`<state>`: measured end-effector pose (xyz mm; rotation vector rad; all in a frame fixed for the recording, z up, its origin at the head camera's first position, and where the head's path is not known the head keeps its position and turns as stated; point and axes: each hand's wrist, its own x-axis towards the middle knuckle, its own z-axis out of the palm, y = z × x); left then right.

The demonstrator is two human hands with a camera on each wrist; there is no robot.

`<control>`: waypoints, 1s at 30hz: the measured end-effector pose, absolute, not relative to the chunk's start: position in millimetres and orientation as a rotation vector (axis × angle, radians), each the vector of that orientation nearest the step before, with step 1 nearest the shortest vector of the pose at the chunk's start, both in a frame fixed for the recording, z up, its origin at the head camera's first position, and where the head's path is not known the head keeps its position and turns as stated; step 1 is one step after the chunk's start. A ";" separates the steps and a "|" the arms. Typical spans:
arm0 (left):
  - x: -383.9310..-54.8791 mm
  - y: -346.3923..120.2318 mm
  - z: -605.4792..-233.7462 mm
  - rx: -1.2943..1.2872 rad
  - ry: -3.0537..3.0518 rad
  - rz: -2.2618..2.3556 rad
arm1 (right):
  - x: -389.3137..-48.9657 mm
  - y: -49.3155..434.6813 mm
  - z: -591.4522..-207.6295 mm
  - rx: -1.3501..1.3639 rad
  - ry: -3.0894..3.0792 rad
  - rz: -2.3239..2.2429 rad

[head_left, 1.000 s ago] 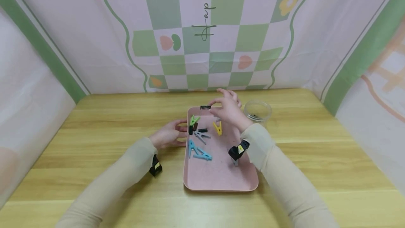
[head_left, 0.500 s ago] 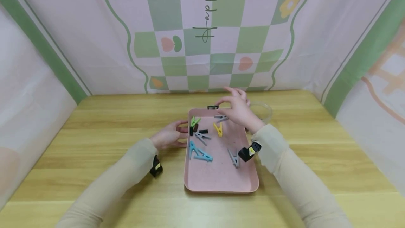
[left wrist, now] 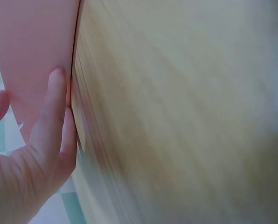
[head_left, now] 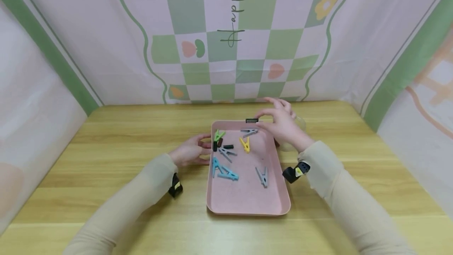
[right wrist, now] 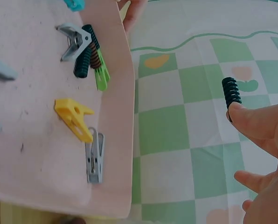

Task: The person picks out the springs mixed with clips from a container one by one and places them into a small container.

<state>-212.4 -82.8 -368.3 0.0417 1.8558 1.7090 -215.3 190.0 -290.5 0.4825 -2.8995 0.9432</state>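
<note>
Above the far rim of a pink tray (head_left: 247, 204), my right hand (head_left: 283, 127) pinches a black coil spring (head_left: 252, 121) between thumb and finger. The right wrist view shows the spring (right wrist: 231, 91) sticking out past the thumb, its other end hidden. My left hand (head_left: 189, 150) rests against the tray's left outer wall (left wrist: 36, 56), fingers fairly straight. Inside the tray lie a green clip (head_left: 218, 135), a yellow clip (head_left: 245, 144), grey clips (head_left: 262, 177) and blue clips (head_left: 228, 174). Black springs (head_left: 228, 146) and a brown spring (head_left: 220, 142) lie near the left wall.
A clear round container (head_left: 301, 123) stands on the wooden table (head_left: 124, 129) right of the tray, mostly hidden behind my right hand. A checkered cloth (head_left: 226, 46) hangs at the table's back edge.
My right hand has moved right along the tray's far rim with the spring, now covering most of the round container and uncovering grey clips. The left hand has stayed against the tray.
</note>
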 end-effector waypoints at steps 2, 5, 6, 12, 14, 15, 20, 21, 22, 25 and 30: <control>-212.6 -83.3 -367.9 0.044 1.860 1.708 | -214.7 193.0 -287.9 0.468 -2.911 0.925; -212.7 -83.9 -367.6 0.053 1.870 1.704 | -215.2 198.4 -285.9 0.449 -2.915 0.903; -212.9 -84.0 -368.0 0.056 1.874 1.702 | -215.4 200.2 -285.4 0.445 -2.911 0.901; -213.3 -84.3 -370.4 0.054 1.871 1.710 | -214.8 215.3 -282.0 0.437 -2.893 0.898; -213.2 -84.4 -370.7 0.050 1.869 1.713 | -213.9 221.9 -280.7 0.423 -2.896 0.895; -212.8 -84.5 -370.2 0.057 1.871 1.711 | -213.6 225.6 -280.2 0.413 -2.897 0.892; -213.1 -84.7 -370.7 0.057 1.864 1.715 | -214.4 246.4 -281.4 0.386 -2.904 0.861; -213.3 -84.9 -371.0 0.057 1.859 1.718 | -214.9 250.9 -282.1 0.386 -2.904 0.851; -213.8 -84.9 -371.6 0.052 1.854 1.722 | -215.5 255.3 -282.8 0.387 -2.904 0.839; -214.6 -85.1 -372.6 0.059 1.843 1.730 | -217.4 267.9 -285.8 0.390 -2.902 0.808; -214.7 -85.0 -372.4 0.057 1.847 1.728 | -221.5 283.4 -294.1 0.374 -2.926 0.768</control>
